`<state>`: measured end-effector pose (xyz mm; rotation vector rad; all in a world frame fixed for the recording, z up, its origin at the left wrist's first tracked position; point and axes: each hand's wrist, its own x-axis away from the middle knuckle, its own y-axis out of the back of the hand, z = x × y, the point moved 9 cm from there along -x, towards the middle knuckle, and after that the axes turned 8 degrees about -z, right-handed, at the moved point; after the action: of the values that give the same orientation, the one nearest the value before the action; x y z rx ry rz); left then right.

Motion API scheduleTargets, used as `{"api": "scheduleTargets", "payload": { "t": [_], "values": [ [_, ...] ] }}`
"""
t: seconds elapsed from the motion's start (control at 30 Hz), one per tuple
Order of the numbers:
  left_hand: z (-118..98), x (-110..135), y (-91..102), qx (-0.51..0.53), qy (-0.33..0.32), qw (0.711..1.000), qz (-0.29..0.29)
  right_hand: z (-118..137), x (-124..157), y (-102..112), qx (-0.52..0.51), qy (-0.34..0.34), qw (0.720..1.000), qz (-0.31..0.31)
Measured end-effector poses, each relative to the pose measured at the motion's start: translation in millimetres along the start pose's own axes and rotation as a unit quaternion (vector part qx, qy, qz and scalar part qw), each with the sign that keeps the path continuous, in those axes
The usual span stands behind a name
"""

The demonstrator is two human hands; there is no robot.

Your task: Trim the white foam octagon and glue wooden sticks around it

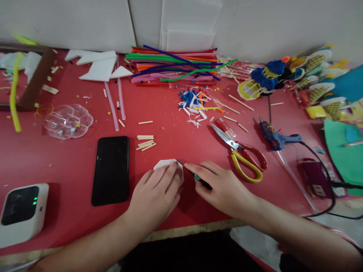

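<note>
My left hand (159, 190) lies flat on a small white foam piece (163, 164) on the red table (176, 136), fingers stretched out and pressing it down. Just to its right, my right hand (219, 187) is closed around a thin dark tool with a green band (198, 177), its tip touching the foam piece's right edge. Most of the foam piece is hidden under my left fingers.
A black phone (111, 169) lies to the left, short wooden sticks (145, 142) above it. Scissors with red and yellow handles (241, 155) and a blue glue gun (274, 138) lie to the right. Coloured straws (172, 64), white foam offcuts (98, 66) and a white device (22, 211) lie around.
</note>
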<state>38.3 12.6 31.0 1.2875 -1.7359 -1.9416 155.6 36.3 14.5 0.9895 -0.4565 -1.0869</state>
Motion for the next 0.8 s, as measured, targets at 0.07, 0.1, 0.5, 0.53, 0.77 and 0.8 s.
{"api": "scheduleTargets", "payload": {
  "t": [0.07,0.1,0.5,0.53,0.77,0.8],
  "values": [
    [0.2,0.2,0.4,0.004,0.0,1.0,-0.003,0.3,0.4,-0.4,0.0,0.002,1.0,0.001],
    [0.4,0.1,0.6,0.005,0.001,1.0,-0.004,0.4,0.5,-0.6,0.001,0.003,1.0,0.001],
    [1.7,-1.4,1.1,0.006,0.002,1.0,-0.003,4.2,-1.1,1.3,0.027,0.019,0.999,-0.007],
    [1.6,-1.6,0.8,0.004,0.003,1.0,-0.003,4.4,-1.2,1.3,0.029,0.02,0.999,-0.006],
    [0.8,-4.3,2.2,-0.001,0.0,1.0,-0.002,5.1,-0.2,1.0,0.028,0.023,0.999,-0.001],
    [1.1,-4.1,2.5,0.0,0.001,1.0,-0.003,5.6,-0.1,1.1,0.03,0.024,0.999,-0.001]
  ]
}}
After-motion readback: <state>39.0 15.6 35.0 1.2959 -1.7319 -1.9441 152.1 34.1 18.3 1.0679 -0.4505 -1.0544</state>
